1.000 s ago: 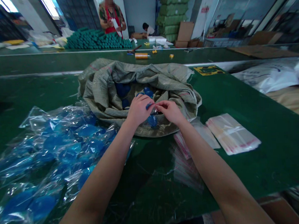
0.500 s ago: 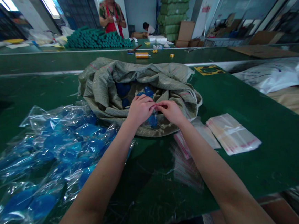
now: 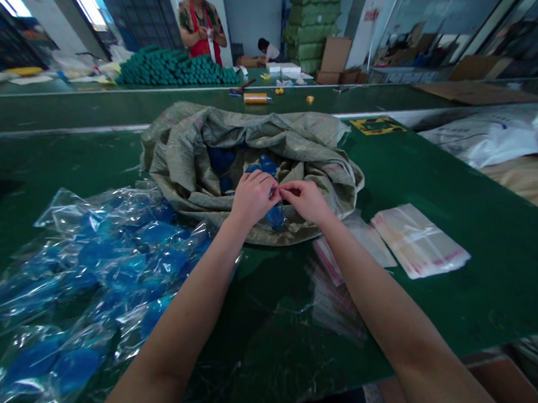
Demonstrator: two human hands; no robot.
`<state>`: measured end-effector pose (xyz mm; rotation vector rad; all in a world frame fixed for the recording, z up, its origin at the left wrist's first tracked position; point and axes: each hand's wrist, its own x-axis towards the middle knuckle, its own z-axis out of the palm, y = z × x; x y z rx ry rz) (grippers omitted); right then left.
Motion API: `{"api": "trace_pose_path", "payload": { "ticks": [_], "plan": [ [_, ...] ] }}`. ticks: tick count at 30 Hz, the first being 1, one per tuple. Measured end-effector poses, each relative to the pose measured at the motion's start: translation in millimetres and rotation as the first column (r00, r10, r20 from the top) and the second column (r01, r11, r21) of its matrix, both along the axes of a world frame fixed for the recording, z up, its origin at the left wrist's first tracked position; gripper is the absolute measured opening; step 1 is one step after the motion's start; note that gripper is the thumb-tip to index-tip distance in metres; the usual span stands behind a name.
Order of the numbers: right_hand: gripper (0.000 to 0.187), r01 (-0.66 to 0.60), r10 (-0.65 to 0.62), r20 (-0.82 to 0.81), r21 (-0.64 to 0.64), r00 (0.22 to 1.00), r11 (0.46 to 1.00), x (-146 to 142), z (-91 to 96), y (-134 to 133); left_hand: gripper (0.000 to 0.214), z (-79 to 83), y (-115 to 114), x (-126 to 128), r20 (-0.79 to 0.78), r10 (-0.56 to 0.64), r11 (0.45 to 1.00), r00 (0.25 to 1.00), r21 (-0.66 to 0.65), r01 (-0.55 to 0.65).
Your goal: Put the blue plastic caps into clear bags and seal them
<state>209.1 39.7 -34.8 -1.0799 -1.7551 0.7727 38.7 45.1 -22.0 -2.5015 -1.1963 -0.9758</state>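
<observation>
In front of a woven sack (image 3: 181, 152), both hands meet at the top of a clear plastic bag with a blue item (image 3: 275, 216) inside. My left hand (image 3: 255, 196) is closed on the bag, its fingers curled. My right hand (image 3: 308, 199) pinches the bag's top edge between thumb and forefinger. The blue item hangs below the fingers; its exact kind is hidden. More blue pieces (image 3: 221, 160) lie in the open sack behind the hands. To the left lies a heap of blue items in clear bags (image 3: 115, 254).
Flat clear bags (image 3: 421, 239) lie in a stack on the green table (image 3: 489, 271), right of my right forearm, with loose ones (image 3: 336, 308) nearer. An orange tape roll (image 3: 255, 99) lies beyond the sack. A person in a red apron (image 3: 199, 30) stands behind green rolls (image 3: 169, 68).
My fingers have shifted slightly along the bag's top, and the blue item shows a little more beneath my left hand. The sack and heap stay put.
</observation>
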Motion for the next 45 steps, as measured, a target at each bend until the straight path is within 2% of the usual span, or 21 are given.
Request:
{"api": "trace_pose_path", "payload": {
  "ticks": [6, 15, 26, 37, 45],
  "plan": [
    [0.018, 0.004, -0.004, -0.018, 0.002, 1.000, 1.000, 1, -1.4, 1, 0.013, -0.1, 2, -1, 0.060, -0.002, 0.999, 0.998, -0.043, 0.005],
    [0.017, 0.016, -0.018, 0.047, 0.030, 0.999, 0.999, 2, -1.0, 1, 0.021, 3.0, 1, -6, -0.015, -0.065, 0.996, 0.998, -0.061, 0.064],
    [0.016, 0.009, -0.014, 0.064, 0.073, 0.998, 0.997, -2, 3.5, -3, 0.016, 1.0, -2, 1, 0.004, 0.009, 1.000, 1.000, 0.008, -0.009],
    [0.015, -0.003, 0.001, 0.042, 0.041, 0.999, 0.999, 0, 3.1, -2, 0.009, 3.2, 1, -2, 0.094, 0.052, 0.997, 0.994, -0.054, -0.047],
    [0.018, 0.015, -0.016, 0.052, 0.030, 0.999, 0.999, 2, 2.5, -1, 0.019, 3.7, 1, -8, 0.043, -0.090, 0.995, 0.995, -0.048, 0.092]
  ]
}}
